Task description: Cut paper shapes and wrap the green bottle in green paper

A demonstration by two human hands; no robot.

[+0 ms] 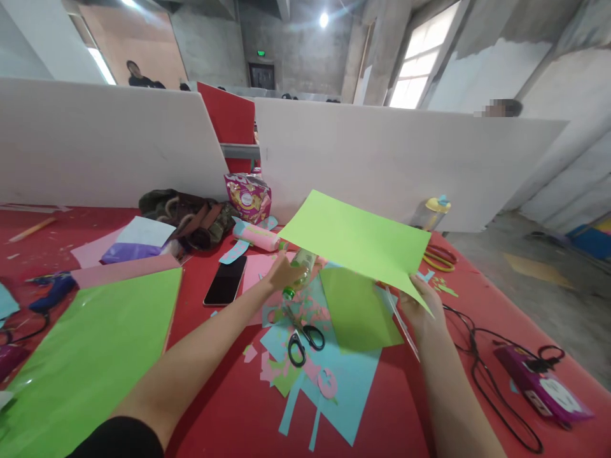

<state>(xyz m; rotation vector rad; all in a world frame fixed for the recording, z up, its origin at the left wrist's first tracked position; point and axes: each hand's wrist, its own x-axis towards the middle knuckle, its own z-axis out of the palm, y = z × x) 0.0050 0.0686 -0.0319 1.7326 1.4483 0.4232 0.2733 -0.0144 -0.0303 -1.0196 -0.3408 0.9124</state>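
My left hand is closed round a small clear plastic bottle, its green cap pointing down towards me. My right hand grips the near right corner of a light green paper sheet, which is raised and tilted above the table. By the right wrist is a thin clear strip; whether that hand holds it too I cannot tell. Below the hands, black-handled scissors lie on paper scraps and a blue sheet. A second green sheet rests under the raised one.
A black phone and a pink-wrapped bottle lie left of centre. A large green pack and a blue glue gun are further left. On the right are a purple power strip and cables. White boards stand behind.
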